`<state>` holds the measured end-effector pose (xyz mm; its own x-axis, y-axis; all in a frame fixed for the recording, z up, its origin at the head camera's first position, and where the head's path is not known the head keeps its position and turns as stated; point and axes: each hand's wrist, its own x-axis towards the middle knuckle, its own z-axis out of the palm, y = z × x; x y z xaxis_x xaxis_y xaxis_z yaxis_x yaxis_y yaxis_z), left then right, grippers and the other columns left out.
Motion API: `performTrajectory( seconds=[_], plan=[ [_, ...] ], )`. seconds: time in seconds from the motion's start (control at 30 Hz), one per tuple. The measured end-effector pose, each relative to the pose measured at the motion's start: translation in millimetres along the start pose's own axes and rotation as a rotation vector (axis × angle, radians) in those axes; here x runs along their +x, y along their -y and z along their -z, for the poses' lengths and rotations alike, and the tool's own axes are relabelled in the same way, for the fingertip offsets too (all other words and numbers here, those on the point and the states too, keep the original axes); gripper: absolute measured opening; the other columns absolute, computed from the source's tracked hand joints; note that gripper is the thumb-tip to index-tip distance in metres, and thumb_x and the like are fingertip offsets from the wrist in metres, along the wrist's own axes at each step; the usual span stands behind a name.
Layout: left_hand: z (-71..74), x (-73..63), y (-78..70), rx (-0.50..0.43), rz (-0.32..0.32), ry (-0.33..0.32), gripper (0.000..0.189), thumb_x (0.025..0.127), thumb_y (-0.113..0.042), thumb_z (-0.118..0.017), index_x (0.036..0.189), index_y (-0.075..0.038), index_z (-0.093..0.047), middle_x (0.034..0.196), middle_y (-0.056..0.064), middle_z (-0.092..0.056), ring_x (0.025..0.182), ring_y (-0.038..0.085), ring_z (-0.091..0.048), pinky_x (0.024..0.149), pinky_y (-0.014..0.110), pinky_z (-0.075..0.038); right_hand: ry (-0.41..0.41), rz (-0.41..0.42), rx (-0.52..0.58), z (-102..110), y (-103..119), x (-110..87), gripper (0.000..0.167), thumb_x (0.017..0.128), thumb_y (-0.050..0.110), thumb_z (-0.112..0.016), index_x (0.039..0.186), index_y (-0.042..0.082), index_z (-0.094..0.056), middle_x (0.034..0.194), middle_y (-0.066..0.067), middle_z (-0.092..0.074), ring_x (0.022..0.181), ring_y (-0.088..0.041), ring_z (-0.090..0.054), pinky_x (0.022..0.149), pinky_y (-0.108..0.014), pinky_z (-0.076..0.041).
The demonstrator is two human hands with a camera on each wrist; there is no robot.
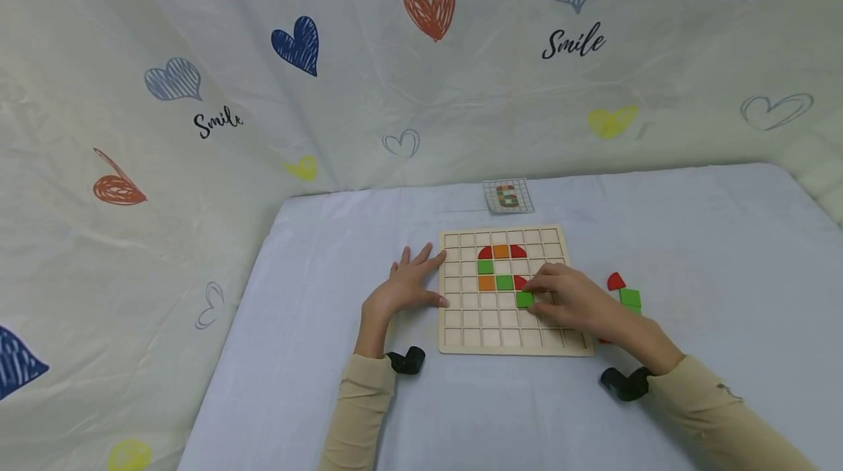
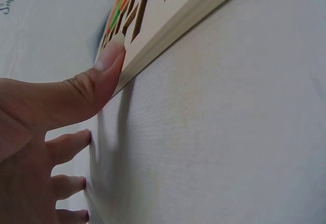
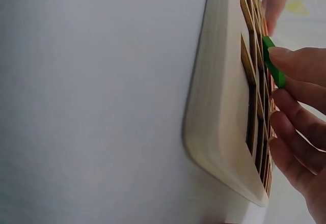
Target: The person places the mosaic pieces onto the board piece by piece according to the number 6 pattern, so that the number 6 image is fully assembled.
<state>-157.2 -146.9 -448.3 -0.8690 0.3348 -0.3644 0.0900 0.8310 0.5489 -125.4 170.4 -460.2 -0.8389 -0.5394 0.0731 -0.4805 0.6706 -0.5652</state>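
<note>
A wooden grid board (image 1: 461, 343) lies on the table, with red, orange and green tiles set in several of its cells. Spread out at its left edge is my left hand (image 1: 403, 288); the thumb (image 2: 109, 56) touches the rim in the left wrist view. My right hand (image 1: 573, 297) is over the board's right half and pinches a green square tile (image 3: 273, 61) between thumb and fingers. That green tile is tilted against the grid in the right wrist view. Beside it, a red quarter-round tile (image 1: 520, 282) is partly hidden by my right fingers.
Right of the board lie a loose red tile (image 1: 615, 281) and green square tiles (image 1: 630, 298), partly covered by my right forearm. Behind the board is a small pattern card (image 1: 520, 204) with a coloured figure on a grid. A curtain with printed hearts (image 1: 431, 9) hangs behind the table.
</note>
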Motion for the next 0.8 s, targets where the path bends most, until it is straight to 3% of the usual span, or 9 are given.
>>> performTrajectory(
  seconds=[0.8],
  plan=[
    [0.2, -0.4, -0.3, 0.010, 0.004, -0.001, 0.094, 0.085, -0.031, -0.084, 0.163, -0.025, -0.032, 0.174, 0.004, -0.012, 0.159, 0.042, 0.008, 0.126, 0.063, -0.002, -0.043, 0.023, -0.032, -0.3, -1.9, -3.6, 0.027, 0.081, 0.007, -0.085, 0.108, 0.005, -0.079, 0.101, -0.002, -0.070, 0.089, -0.016, -0.061, 0.073, -0.028, -0.055]
  ],
)
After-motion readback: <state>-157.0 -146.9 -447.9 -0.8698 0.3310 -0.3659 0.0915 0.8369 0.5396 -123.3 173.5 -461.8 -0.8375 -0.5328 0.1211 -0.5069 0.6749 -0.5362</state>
